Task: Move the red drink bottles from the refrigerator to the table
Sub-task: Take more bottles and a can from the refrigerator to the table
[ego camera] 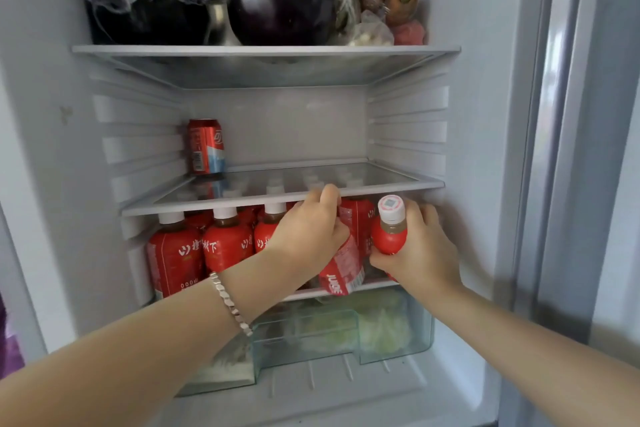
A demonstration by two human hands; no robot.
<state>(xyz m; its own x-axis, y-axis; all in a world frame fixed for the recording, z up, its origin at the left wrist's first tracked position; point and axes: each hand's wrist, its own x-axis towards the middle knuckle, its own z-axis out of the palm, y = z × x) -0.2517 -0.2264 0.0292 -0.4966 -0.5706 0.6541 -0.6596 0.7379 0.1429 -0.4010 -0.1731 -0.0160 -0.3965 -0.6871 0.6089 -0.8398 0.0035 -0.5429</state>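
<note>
Several red drink bottles [221, 246] with white caps stand in rows on the lower shelf [301, 294] of the open refrigerator. My left hand [308, 232] is wrapped around one red bottle [341, 269], which tilts with its bottom toward me. My right hand [420, 250] grips another red bottle [389, 234] by its body at the shelf's right end, its white cap pointing up toward the camera. Both bottles are at the shelf's front edge, under the glass shelf above.
A red soda can [206, 146] stands at the back left of the middle glass shelf [284, 199]. The top shelf holds a large eggplant [280, 2], wrapped vegetables and carrots [401, 3]. A clear crisper drawer [346, 333] with greens sits below. The refrigerator's frame [554, 149] rises at right.
</note>
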